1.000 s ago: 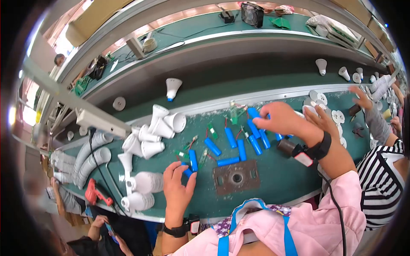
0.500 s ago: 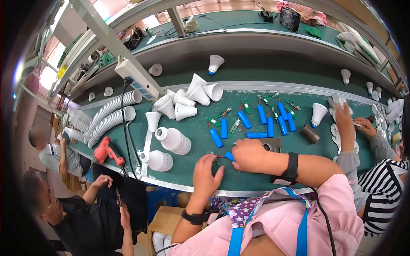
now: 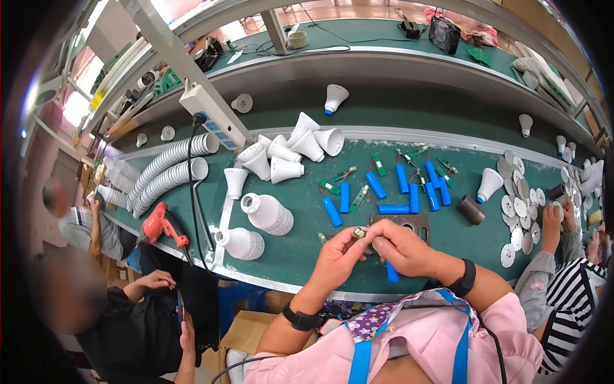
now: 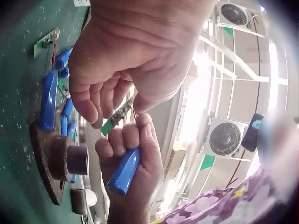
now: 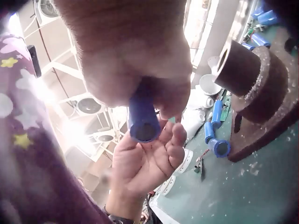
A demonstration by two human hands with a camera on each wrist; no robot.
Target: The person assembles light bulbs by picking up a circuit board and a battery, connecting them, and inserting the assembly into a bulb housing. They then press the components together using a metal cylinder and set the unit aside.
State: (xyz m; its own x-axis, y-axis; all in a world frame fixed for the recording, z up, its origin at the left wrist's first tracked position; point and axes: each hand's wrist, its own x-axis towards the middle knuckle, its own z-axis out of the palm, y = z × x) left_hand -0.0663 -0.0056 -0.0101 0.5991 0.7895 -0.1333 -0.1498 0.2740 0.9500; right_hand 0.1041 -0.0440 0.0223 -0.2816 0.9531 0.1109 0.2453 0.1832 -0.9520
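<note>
- Green workbench (image 3: 300, 269): runs out on every side of the brown metal plate (image 3: 420, 234), the landmark here.
- White lamp housings (image 3: 286, 170): piled beyond the plate and to its left, well apart from the work.
- White bottles (image 3: 272, 214): two, left of the plate; the left elbow would do well to avoid them.
- Left hand (image 3: 336, 256): raised at the plate's near left, thumb and fingers pinching a small board.
- Right hand (image 3: 409, 253): raised at the plate's near side, fingers curled round a blue cell.
- The plate's upright collar (image 5: 240, 70) looks like the nearest thing to knock; working on its near side seems sound.
- Brown tube (image 3: 471, 210): lying just right of the plate, likely to roll if nudged.
- Loose blue cells (image 3: 375, 185): scattered beyond the plate, their wired boards easily snagged.
- Held blue cell (image 4: 125, 172): above the plate's near side; best held steady, without twisting.
- Green board (image 4: 117, 117): between the hands, near left of the plate; a light pinch by its edges should spare any thin leads.
</note>
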